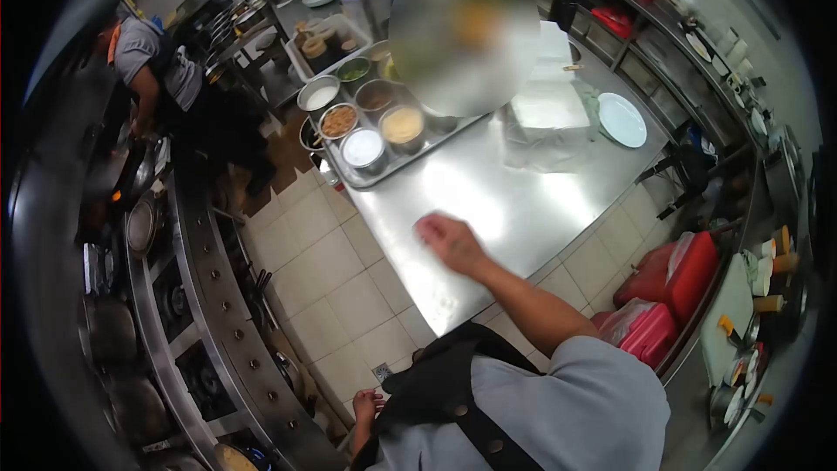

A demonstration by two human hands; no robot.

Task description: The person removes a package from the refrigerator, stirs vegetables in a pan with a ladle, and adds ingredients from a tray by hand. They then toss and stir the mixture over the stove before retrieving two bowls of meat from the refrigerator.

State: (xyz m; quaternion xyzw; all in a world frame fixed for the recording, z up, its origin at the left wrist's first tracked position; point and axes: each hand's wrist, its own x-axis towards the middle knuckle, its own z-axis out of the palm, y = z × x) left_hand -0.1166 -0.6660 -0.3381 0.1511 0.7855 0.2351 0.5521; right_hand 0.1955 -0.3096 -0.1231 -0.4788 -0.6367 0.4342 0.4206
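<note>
My right hand (451, 244) is over the near part of the steel table (488, 201), its fingers curled together. Whatever they hold, if anything, is hidden. Low at my left side hangs my left hand (367, 404), away from the table, with loosely bent fingers and nothing visible in them. Beyond my right hand a metal tray (375, 176) carries several round metal tubs. Nearest is a tub of white stuff (363, 148); around it are a tub of brown bits (337, 121), a tub of pale yellow shreds (402, 125) and one of chopped greens (353, 69).
A blurred disc covers the table's far part. A white oval plate (622, 119) and clear plastic sheeting (545, 144) lie on the right. A stove (196, 375) runs along the left, where a co-worker (161, 70) stands. Red bins (667, 275) sit at right.
</note>
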